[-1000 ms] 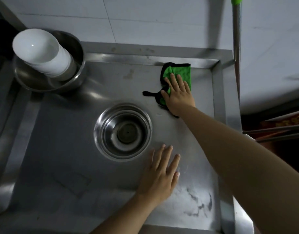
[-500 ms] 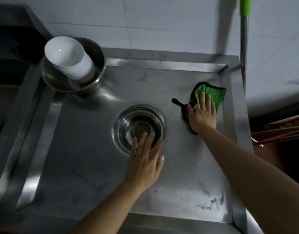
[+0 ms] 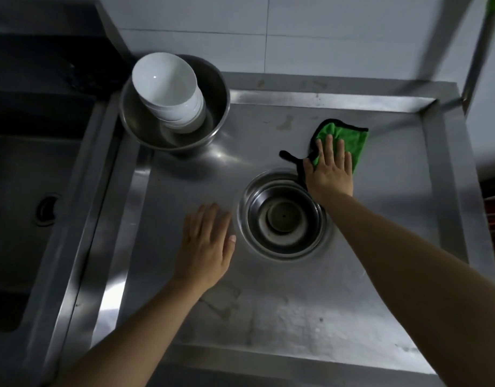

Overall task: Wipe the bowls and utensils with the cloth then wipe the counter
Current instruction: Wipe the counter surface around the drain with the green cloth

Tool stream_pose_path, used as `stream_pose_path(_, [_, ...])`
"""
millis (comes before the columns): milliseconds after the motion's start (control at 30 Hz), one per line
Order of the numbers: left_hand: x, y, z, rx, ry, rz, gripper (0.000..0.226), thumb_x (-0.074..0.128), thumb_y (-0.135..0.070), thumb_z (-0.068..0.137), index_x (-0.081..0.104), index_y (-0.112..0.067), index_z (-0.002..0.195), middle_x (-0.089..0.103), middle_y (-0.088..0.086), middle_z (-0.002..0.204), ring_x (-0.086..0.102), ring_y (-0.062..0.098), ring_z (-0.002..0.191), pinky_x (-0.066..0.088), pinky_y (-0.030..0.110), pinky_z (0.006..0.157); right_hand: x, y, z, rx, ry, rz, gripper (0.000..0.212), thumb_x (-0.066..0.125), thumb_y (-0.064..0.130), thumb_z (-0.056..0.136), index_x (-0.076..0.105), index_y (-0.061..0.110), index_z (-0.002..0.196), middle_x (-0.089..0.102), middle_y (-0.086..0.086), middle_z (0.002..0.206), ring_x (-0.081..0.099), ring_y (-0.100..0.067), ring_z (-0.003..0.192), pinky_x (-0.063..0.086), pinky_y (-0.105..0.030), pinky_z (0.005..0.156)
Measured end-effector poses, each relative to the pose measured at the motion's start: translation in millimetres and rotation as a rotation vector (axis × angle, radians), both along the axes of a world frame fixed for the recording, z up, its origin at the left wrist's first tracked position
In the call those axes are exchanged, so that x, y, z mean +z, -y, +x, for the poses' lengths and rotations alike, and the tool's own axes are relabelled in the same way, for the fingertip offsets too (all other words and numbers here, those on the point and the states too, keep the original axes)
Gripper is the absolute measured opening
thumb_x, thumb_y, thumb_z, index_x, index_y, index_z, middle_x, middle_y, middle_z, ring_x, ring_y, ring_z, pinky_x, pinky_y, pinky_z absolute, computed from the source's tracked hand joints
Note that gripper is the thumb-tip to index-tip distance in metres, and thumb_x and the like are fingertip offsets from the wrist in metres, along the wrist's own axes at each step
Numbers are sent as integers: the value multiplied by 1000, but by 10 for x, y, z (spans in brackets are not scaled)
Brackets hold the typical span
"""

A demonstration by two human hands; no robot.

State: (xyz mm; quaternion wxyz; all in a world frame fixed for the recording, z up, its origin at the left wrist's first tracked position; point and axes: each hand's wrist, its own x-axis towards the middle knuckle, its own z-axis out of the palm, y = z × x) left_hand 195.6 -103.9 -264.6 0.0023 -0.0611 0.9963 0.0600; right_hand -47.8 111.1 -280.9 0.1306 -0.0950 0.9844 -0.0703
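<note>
The right hand (image 3: 328,170) lies flat, fingers straight and slightly spread, pressing down on a green cloth (image 3: 344,139) with black edging on the steel tabletop (image 3: 338,297). The cloth sits toward the far right part of the tabletop, near its raised rim, and a black loop of its trim sticks out to the left past the thumb. The heel of this hand is just beside the far rim of a steel bowl (image 3: 284,219) that stands upright near the middle of the tabletop, and the forearm passes over the bowl's right edge.

The left hand (image 3: 205,247) is open as well, palm down, fingers straight and close together, holding nothing; it rests on or just above the bare tabletop immediately left of that bowl, and whether it touches the surface cannot be told.

At the far left corner a larger steel bowl (image 3: 212,85) holds a stack of white bowls (image 3: 168,90), which leans to the left. Left of the tabletop is a dark sink (image 3: 31,177) with a drain in its bottom. A metal pole (image 3: 481,51) with a green end stands against the tiled wall (image 3: 324,29) at the far right
</note>
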Motion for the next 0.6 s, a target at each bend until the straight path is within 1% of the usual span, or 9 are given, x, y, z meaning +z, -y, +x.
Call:
stream_pose_path(167, [102,349,-91,81,-77,-6,48,46,-35,99,53,-8,139,46,20,148,39,41,139,29,61,113,-7,-65,-51,71,-6,-31,66,14,61,103,2,32,161,-11,7,169,-15,-16,154,-5,-39,126])
stream_pose_path(233, [171,600,-138,81,-63,-55,49,45,-34,99,54,-8,139,47,20,148,40,41,139,31,62,112,-2,-135,-75,80,-3,-19,65,16,61,103,2,34,161,-9,8,169,-13,-14,154,-3,-38,126])
stream_pose_path(300, [241,893,-174,117,-29,-111,51,42,-36,100,51,-9,142,44,19,152,37,39,142,30,61,114,4,-122,-91,55,8,-18,65,16,60,103,2,34,161,-10,7,169,-13,-16,154,-3,-39,126])
stream_pose_path(367, [274,1189,-154,178,-14,-146,53,41,-37,100,49,-9,145,40,20,154,34,42,143,29,58,115,-8,-28,-81,-6,17,-13,66,16,59,104,1,31,161,-12,5,169,-14,-19,155,-4,-41,126])
stream_pose_path(467, [269,1559,-60,248,-2,-182,53,39,-36,101,47,-7,144,40,27,150,36,48,137,30,58,113,-26,219,-87,-93,12,-16,67,16,56,104,2,25,162,-13,1,169,-16,-24,154,-6,-45,125])
stream_pose_path(533, [248,1744,18,255,22,-199,54,34,-37,101,45,-6,144,40,27,149,36,48,137,31,57,113,-26,432,-82,-84,15,-24,67,16,56,104,1,25,162,-14,1,168,-17,-24,154,-7,-45,125])
stream_pose_path(600, [221,1887,94,209,79,-239,57,28,-40,103,42,-6,146,38,25,150,35,45,139,28,56,114,-30,674,-65,-33,11,-26,67,16,56,104,-1,26,162,-15,2,168,-18,-23,154,-8,-44,125])
